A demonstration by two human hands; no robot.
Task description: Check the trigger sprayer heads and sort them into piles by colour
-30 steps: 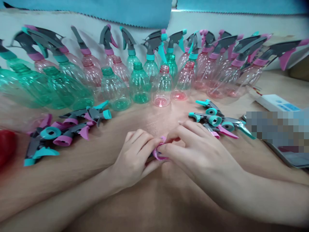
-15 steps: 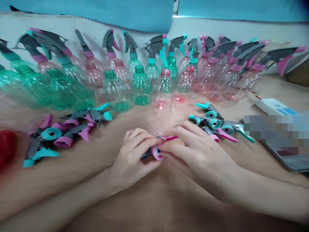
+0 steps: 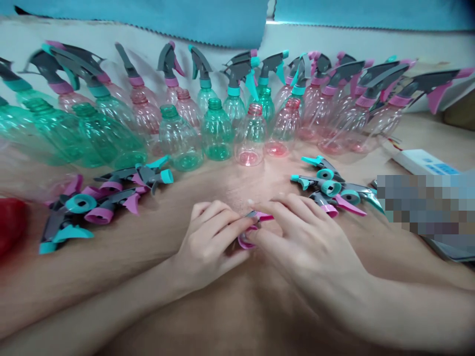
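A spray trigger head with a pink collar [image 3: 246, 239] and pink lever is held low over the table in front of me. My left hand [image 3: 213, 242] is closed around its body, which the fingers mostly cover. My right hand [image 3: 297, 232] is curled over the other side, a digit pressed into the mouth of the collar. Its index fingertip is stretched past the pink lever [image 3: 264, 216]. What lies under that digit inside the collar is hidden. A pile of loose pink and turquoise spray heads [image 3: 98, 215] lies left of my hands, and a smaller pile [image 3: 331, 188] lies to the right.
Several open green bottles [image 3: 217, 131] and pink bottles [image 3: 255, 136] stand across the table, with capped spray bottles [image 3: 233, 101] behind them by the wall. At right are a white box [image 3: 423, 162] and a blurred-out flat object [image 3: 438, 212]. Something red [image 3: 11, 222] sits at the left edge.
My right hand's digit has pushed further into the collar, covering the dark blue bit seen there before. The spray head has turned slightly and my hands have shifted a little.
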